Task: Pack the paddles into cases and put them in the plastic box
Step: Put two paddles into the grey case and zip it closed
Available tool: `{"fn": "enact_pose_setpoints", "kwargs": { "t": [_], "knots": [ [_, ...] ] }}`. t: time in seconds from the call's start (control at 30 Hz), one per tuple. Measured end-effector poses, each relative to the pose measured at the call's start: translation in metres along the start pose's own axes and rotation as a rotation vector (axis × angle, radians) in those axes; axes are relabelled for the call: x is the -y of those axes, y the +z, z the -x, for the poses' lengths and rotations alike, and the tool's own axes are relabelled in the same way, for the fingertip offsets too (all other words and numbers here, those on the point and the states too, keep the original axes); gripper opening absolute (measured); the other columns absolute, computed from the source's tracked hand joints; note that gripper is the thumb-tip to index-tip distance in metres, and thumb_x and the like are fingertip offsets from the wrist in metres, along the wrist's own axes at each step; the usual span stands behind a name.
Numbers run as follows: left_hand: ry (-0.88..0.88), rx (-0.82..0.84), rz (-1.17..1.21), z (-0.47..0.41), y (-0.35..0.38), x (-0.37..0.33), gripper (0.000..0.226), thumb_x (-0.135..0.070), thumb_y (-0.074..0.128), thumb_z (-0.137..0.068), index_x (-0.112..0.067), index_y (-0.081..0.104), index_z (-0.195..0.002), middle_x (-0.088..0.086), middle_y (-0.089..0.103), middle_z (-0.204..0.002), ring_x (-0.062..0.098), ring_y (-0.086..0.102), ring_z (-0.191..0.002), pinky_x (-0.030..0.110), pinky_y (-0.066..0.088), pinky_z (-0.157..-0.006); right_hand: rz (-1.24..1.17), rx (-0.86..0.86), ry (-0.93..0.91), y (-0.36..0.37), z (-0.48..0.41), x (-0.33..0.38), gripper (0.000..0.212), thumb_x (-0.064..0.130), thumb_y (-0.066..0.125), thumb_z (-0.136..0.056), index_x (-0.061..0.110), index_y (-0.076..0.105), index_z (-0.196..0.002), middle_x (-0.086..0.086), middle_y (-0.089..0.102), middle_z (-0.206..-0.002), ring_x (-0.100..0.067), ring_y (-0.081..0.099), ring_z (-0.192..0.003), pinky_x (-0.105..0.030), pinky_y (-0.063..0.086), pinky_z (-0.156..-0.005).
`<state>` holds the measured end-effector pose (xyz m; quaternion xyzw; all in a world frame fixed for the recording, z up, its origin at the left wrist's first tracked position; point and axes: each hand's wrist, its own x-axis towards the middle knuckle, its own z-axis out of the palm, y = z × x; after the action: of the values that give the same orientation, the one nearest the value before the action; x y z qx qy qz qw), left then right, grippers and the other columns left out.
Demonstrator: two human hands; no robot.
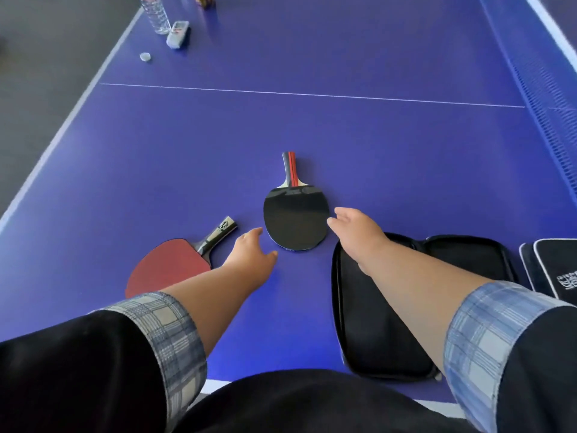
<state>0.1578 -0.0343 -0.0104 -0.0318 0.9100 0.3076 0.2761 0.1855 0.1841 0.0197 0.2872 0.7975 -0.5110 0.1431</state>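
At the surface's [312, 135] near edge an open case [381, 323] lies to the right, a second case [552, 270] beyond it. Both hands reach for the black paddle [295, 221]: left hand [253, 254] and right hand [359, 229] have fingers spread, holding nothing. The red paddle [170, 265] lies left. Packing has just begun; next, grasp the black paddle and slide it into the open case. No plastic box shows.

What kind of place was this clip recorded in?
Probably an indoor table tennis room: the work surface is a blue table tennis table with white lines, its blue net runs along the right, and grey floor shows beyond the edge.
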Motion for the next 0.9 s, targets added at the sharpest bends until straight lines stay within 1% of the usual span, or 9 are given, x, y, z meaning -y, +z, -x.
{"fn": "enact_pose_setpoints", "kwargs": {
  "t": [0.2,0.3,0.37,0.43,0.53,0.6,0.67,0.77,0.9],
  "knots": [
    [-0.047,0.047,0.164,-0.046,-0.013,-0.008,0.076,-0.038,0.061,-0.089,-0.03,0.02,-0.153,-0.003,0.046,-0.145,0.022,0.062,-0.088,0.023,0.042,-0.047,-0.053,0.021,0.111,0.024,-0.04,0.011,0.07,0.037,0.058,-0.094,0.027,0.028,-0.157,0.003,0.037,-0.159,-0.019,0.037,-0.143,-0.029,0.029,-0.099],
    [-0.004,0.077,0.204,-0.056,-0.013,-0.011,0.071,-0.034,0.061,-0.086,-0.033,0.027,-0.149,-0.011,0.05,-0.139,0.019,0.064,-0.086,0.022,0.041,-0.048,-0.054,0.023,0.149,0.036,-0.048,0.012,0.078,0.036,0.063,-0.091,0.027,0.024,-0.158,0.005,0.048,-0.142,-0.018,0.048,-0.125,-0.026,0.032,-0.09],
    [0.029,0.096,0.23,-0.059,-0.012,-0.015,0.059,-0.03,0.061,-0.085,-0.035,0.039,-0.14,-0.015,0.058,-0.126,0.013,0.062,-0.073,0.02,0.041,-0.045,-0.05,0.002,0.148,0.041,-0.053,0.012,0.075,0.034,0.065,-0.09,0.026,0.029,-0.155,0.007,0.052,-0.129,-0.013,0.049,-0.105,-0.023,0.035,-0.081],
    [0.008,0.072,0.263,-0.061,-0.012,-0.018,0.042,-0.028,0.061,-0.084,-0.036,0.048,-0.124,-0.019,0.062,-0.111,0.011,0.061,-0.069,0.019,0.041,-0.046,-0.086,-0.014,0.156,0.042,-0.057,0.013,0.069,0.03,0.066,-0.09,0.021,0.036,-0.151,0.003,0.053,-0.131,-0.01,0.047,-0.095,-0.019,0.037,-0.072],
    [-0.044,0.006,0.302,-0.062,-0.013,-0.022,0.023,-0.023,0.059,-0.087,-0.033,0.043,-0.101,-0.024,0.055,-0.088,0.015,0.061,-0.068,0.022,0.043,-0.047,-0.096,-0.048,0.177,0.039,-0.058,0.015,0.065,0.025,0.066,-0.089,0.011,0.038,-0.146,-0.003,0.052,-0.141,-0.018,0.052,-0.107,-0.03,0.043,-0.085],
    [-0.03,-0.013,0.283,-0.061,-0.015,-0.024,0.017,-0.019,0.056,-0.088,-0.027,0.051,-0.103,-0.017,0.058,-0.09,0.019,0.058,-0.061,0.02,0.04,-0.038,-0.057,-0.077,0.164,0.034,-0.057,0.016,0.06,0.023,0.065,-0.089,0.01,0.042,-0.142,-0.005,0.051,-0.141,-0.026,0.056,-0.116,-0.038,0.047,-0.091],
    [-0.016,-0.017,0.293,-0.059,-0.015,-0.029,0.027,-0.017,0.054,-0.088,-0.033,0.058,-0.111,-0.015,0.061,-0.092,0.017,0.055,-0.054,0.016,0.037,-0.033,-0.027,-0.097,0.146,0.029,-0.053,0.015,0.053,0.02,0.064,-0.088,0.018,0.05,-0.139,-0.005,0.052,-0.137,-0.026,0.059,-0.109,-0.038,0.052,-0.091],
    [0.013,-0.03,0.337,-0.046,-0.014,-0.04,0.042,-0.016,0.053,-0.085,-0.042,0.059,-0.118,-0.025,0.062,-0.098,0.006,0.055,-0.042,0.014,0.036,-0.033,-0.062,-0.126,0.142,0.019,-0.042,0.01,0.056,0.015,0.062,-0.084,0.026,0.052,-0.138,-0.004,0.055,-0.13,-0.023,0.062,-0.103,-0.032,0.055,-0.077],
    [0.051,-0.026,0.355,-0.019,-0.005,-0.061,0.047,-0.021,0.054,-0.085,-0.048,0.055,-0.123,-0.031,0.058,-0.107,0.003,0.061,-0.052,0.016,0.042,-0.037,-0.106,-0.167,0.147,-0.007,-0.013,-0.006,0.059,0.017,0.062,-0.08,0.031,0.05,-0.136,0.0,0.057,-0.125,-0.017,0.061,-0.097,-0.026,0.048,-0.063]
  ]
}}
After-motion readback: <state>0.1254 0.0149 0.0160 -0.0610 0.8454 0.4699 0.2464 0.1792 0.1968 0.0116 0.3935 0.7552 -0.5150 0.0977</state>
